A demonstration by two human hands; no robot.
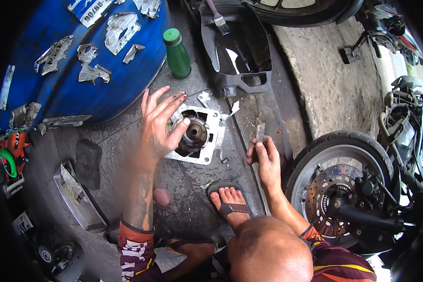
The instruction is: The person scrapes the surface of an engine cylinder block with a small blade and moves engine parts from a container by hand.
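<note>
Two hands: the left hand point(160, 127) is open with fingers spread, over the upper left side of the engine block point(207, 117); the right hand point(268, 162) pinches a small flat strip point(260, 132) between thumb and fingers.
Engine block: near the centre of the frame, on the dark floor point(188, 176); its round bore faces up to the camera, its squarish flange sits slightly turned.
Strip: right of the block and apart from it; its long axis runs almost up and down in the frame, free end toward the top.
Bottle: green bottle point(177, 56), upper centre, upright.
Wheel: brake-disc wheel point(340, 192), lower right.
</note>
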